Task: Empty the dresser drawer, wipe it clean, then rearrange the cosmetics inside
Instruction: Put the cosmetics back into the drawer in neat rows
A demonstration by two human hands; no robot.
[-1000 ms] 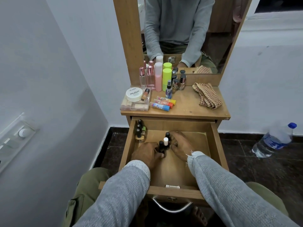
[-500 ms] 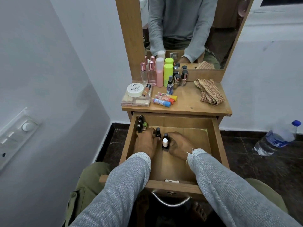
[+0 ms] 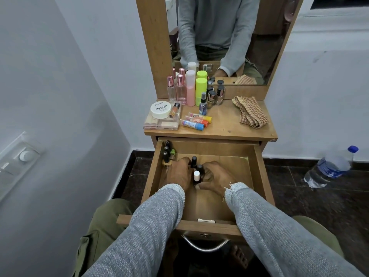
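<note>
drawer (image 3: 259,166), bottles (image 3: 196,170) pushed further back

Drawer right half: bare wooden floor of the open wooden drawer (image 3: 259,176).
Back-left corner: upright dark-capped nail polish bottles (image 3: 167,151) block.

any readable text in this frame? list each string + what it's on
"ZUDIO" and "NAIL POLISH": lid of the round white tub on the clear palette box.
Smaller lines under "NAIL POLISH": too blurred to read.
Print on the three colourful tubes: too small to read.
Blue label on the water bottle: blurred.
Marks on the black bottle caps in the drawer: unreadable.
</note>
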